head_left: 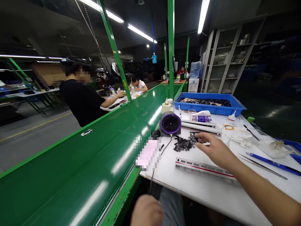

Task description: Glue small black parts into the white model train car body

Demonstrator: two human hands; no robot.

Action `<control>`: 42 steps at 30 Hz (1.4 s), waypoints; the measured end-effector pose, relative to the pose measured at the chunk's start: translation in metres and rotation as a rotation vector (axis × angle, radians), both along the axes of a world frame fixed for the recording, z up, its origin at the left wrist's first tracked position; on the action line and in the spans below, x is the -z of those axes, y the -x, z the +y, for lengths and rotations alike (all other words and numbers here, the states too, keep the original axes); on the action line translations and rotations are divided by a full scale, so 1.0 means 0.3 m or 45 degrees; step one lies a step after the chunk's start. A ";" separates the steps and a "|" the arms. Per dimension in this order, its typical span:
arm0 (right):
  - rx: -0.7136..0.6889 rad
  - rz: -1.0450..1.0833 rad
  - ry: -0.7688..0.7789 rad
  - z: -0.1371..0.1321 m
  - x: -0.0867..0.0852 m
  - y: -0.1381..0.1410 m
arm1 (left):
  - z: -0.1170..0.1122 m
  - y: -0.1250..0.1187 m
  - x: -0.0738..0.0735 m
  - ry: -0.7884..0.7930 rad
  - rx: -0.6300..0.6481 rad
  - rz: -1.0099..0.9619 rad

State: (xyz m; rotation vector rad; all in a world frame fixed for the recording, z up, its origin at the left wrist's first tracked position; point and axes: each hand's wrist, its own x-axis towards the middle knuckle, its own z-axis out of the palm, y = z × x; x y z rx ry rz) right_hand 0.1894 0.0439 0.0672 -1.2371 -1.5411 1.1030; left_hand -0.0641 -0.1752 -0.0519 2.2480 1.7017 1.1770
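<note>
My right hand (pixel 215 150) reaches over the white table to a pile of small black pieces (pixel 183 143). Its thumb and index finger are apart, with the fingertips at the right side of the pile and nothing plainly gripped. Below that hand lies a white model train car shell (pixel 202 167) with a red stripe and a row of windows; my forearm covers its right end. My left hand (pixel 147 211) is low at the bottom of the view, off the table edge, smeared by motion, so its fingers cannot be made out.
A small round fan (pixel 171 123) stands behind the pile, near more train shells (pixel 202 128). At the back is a blue tray (pixel 209 108) of black parts. Tweezers (pixel 263 166) and a blue pen-like tool (pixel 274 162) lie right. A green conveyor (pixel 113 138) runs left; co-workers sit beyond.
</note>
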 end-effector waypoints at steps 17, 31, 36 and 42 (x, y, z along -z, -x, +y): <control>-0.226 -0.389 -0.532 -0.047 0.078 -0.111 | 0.511 0.375 -0.208 0.488 -0.369 -0.339; -0.294 -0.515 -0.392 -0.042 0.144 -0.092 | 0.477 0.393 -0.187 0.518 -0.403 -0.168; -0.287 -0.540 -0.385 -0.047 0.145 -0.087 | 0.473 0.359 -0.201 0.522 -0.385 -0.059; -0.295 -0.554 -0.395 -0.054 0.143 -0.089 | 0.479 0.350 -0.201 0.528 -0.425 -0.004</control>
